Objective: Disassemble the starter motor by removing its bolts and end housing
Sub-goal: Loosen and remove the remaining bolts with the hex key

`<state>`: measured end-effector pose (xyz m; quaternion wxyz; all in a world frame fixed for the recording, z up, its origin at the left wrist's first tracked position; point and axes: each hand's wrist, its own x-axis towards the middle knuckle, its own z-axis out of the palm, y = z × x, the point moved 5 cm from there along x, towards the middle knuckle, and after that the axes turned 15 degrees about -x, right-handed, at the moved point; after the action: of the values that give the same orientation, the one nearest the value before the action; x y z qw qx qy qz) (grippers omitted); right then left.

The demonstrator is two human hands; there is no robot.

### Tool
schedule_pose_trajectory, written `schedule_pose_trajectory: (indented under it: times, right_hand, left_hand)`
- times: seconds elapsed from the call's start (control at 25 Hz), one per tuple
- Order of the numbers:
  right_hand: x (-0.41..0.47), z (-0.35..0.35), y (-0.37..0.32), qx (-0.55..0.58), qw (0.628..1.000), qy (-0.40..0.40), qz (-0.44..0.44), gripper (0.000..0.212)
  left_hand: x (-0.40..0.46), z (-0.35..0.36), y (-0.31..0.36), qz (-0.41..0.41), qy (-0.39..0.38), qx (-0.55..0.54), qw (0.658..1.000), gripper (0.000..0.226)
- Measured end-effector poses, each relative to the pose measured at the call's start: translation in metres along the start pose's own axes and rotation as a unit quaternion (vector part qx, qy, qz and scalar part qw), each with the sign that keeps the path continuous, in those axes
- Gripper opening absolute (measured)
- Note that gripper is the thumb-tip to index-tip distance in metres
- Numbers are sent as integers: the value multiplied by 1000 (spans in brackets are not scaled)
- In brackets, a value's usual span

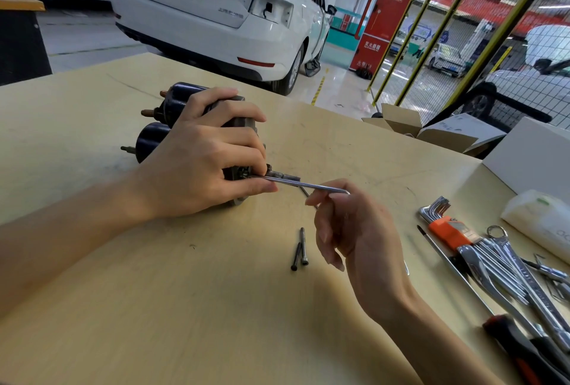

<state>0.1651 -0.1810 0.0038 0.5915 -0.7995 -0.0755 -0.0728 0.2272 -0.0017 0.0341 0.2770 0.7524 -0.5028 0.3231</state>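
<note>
Two loose bolts lie side by side on the tabletop, just ahead of my right hand and well clear of the starter motor. I see the motor lying on its side toward the far left of the tabletop, its two dark cylinders pointing left with studs sticking out of their ends. My left hand is draped over the motor's grey end housing, fingers curled round it and gripping it, thumb and forefinger meeting low down where a hex key enters the housing. The long arm of the key runs right from that spot, slightly downhill in the view, to its bend. My right hand pinches the key at the bend between thumb and forefinger, with the other fingers loosely curled below. Whether the key tip is seated in a bolt head I cannot tell; the left fingers cover that point.

Off to the right on the tabletop sit a set of hex keys in an orange holder, a fan of chrome spanners and a screwdriver with a red and black handle. A white car stands on the floor beyond the tabletop.
</note>
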Motion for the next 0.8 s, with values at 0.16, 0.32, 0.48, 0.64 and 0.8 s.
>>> schedule_pose_trajectory:
  times: [0.16, 0.32, 0.48, 0.64, 0.8]
  right_hand:
    - [-1, -2, -2, -39, 999, 22, -7, 39]
    - [-2, -3, -3, -61, 997, 41, 1, 44]
    - [-1, -3, -3, -70, 996, 51, 2, 46]
    - [0, -5, -1, -94, 992, 77, 21, 36]
    - [2, -12, 5, -95, 988, 110, 55, 26]
  left_hand:
    - [0, 0, 0, -1, -2, -1, 1000, 29]
    - [0, -1, 0, 2, -1, -13, 1000, 28]
    - [-1, -1, -2, 5, -4, -18, 1000, 27]
    - [-1, -1, -3, 5, -6, -20, 1000, 28]
    - [0, 0, -2, 7, -1, -18, 1000, 26]
